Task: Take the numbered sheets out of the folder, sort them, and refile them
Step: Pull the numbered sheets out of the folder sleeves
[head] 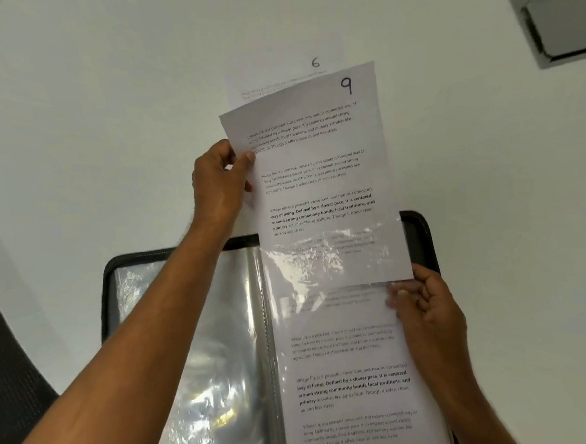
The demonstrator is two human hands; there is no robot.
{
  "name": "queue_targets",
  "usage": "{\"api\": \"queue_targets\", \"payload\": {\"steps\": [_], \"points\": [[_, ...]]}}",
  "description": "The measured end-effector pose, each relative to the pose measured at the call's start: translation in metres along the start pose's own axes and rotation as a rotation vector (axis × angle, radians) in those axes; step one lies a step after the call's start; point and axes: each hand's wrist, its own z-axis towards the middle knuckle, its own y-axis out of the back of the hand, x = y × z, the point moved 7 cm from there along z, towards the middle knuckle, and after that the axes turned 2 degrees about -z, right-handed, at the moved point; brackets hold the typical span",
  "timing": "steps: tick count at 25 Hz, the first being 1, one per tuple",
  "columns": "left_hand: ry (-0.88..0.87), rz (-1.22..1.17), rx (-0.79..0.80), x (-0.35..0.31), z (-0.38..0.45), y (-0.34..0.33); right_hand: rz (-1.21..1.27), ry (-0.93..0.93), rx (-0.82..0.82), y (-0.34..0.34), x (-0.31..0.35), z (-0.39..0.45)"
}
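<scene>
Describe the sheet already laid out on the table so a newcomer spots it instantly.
On the white table, look beyond the open black folder. Past the sheet marked 9 being drawn out lies a flat sheet, half covered, handwritten 6 at its top.

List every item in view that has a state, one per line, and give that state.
Folder: lying open on the table.
Sheet 9: partly pulled out of the right-hand sleeve, lower end inside.
Sheet 6: out, flat on the table beyond the folder.
Left-hand sleeve: looks empty.
Left hand: pinches sheet 9's left edge.
Right hand: holds the right-hand sleeve's edge.
</scene>
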Motion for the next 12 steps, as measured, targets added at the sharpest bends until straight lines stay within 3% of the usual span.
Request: {"api": "queue_targets", "payload": {"steps": [5, 12], "points": [[-0.013, 0.006, -0.021, -0.009, 0.039, -0.009, -0.014, -0.005, -0.002, -0.001, -0.003, 0.004], [0.096, 0.022, -0.114, 0.007, 0.077, -0.012, -0.036, -0.007, 0.003, -0.002, -0.005, 0.007]]}}
